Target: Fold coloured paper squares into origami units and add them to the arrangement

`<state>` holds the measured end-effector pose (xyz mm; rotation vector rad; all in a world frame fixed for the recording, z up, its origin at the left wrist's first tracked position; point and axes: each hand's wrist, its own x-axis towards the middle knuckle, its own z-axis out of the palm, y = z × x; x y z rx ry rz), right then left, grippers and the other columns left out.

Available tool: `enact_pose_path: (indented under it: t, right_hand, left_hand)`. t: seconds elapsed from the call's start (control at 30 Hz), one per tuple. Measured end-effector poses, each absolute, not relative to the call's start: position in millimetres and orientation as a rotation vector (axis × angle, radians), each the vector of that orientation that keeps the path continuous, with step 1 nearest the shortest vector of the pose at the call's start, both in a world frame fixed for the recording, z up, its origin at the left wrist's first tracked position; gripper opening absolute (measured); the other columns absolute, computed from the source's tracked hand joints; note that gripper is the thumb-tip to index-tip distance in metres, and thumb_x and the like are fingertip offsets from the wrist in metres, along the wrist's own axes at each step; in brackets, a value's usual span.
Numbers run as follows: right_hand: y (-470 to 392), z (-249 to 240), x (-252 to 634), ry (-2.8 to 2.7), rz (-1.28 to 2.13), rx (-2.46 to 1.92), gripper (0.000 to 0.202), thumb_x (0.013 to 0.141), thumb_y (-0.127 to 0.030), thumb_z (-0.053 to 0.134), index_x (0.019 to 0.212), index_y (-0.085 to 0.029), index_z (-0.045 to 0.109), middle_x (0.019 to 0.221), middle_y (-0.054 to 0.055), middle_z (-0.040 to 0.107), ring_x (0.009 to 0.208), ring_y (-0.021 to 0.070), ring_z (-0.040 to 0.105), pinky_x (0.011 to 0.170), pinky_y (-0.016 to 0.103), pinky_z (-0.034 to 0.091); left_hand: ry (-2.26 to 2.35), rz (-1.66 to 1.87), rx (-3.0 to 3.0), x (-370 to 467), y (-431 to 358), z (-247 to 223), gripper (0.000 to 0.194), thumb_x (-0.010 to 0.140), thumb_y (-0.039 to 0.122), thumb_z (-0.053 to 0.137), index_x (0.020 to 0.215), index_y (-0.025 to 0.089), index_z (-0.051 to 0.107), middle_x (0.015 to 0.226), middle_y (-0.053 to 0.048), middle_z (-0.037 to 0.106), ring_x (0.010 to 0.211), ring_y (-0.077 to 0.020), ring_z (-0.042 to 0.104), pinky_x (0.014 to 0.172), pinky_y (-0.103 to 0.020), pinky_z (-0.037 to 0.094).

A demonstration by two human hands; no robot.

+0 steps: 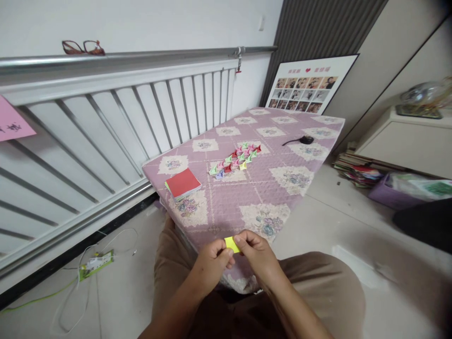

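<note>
A small folded piece of yellow paper [231,244] is pinched between my two hands, just over the near corner of the table. My left hand [213,263] grips its left side between thumb and fingers. On the right side, the thumb and fingers of my right hand [256,254] close on it. Farther up the cloth sit several small folded paper pieces [228,167] in green, pink, red, purple and yellow, set in rough rows. To their left lies a stack of coloured paper squares [182,183] with a red sheet on top.
A floral pink tablecloth [226,212] covers the table. A black object with a cord [305,140] lies toward its far right. White radiator bars [169,110] run along the left, with glasses [84,47] on the pipe above. A power strip [97,265] and cables lie on the floor.
</note>
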<state>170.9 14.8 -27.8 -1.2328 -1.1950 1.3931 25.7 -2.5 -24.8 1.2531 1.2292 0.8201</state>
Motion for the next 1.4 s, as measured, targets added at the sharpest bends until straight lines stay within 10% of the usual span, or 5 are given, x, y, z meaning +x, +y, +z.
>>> enact_pose_path:
  t: [0.87,1.4]
  right_hand:
    - [-18.7,-16.5,190.0,-1.093,1.523,-1.169,0.049,0.073,-0.066,0.057,0.061,-0.018,0.050,0.054,-0.005,0.043,0.051,0.0092,0.037,0.049,0.023,0.029]
    - [-13.2,-47.3,200.0,-1.162,1.437,-1.191,0.034,0.069,-0.049,0.066,0.079,-0.019,0.056,0.058,-0.006,0.047,0.051,0.0084,0.037,0.048,0.022,0.029]
  left_hand:
    - [1.293,0.949,1.205,44.5,-22.5,-8.9,0.020,0.074,0.035,0.055,0.073,0.015,0.056,0.059,0.003,0.052,0.055,-0.0108,0.045,0.054,-0.022,0.035]
    - [1.294,0.865,1.302,48.1,-7.2,-40.1,0.020,0.080,0.030,0.051,0.084,0.015,0.063,0.074,0.000,0.061,0.069,-0.0126,0.053,0.063,-0.023,0.040]
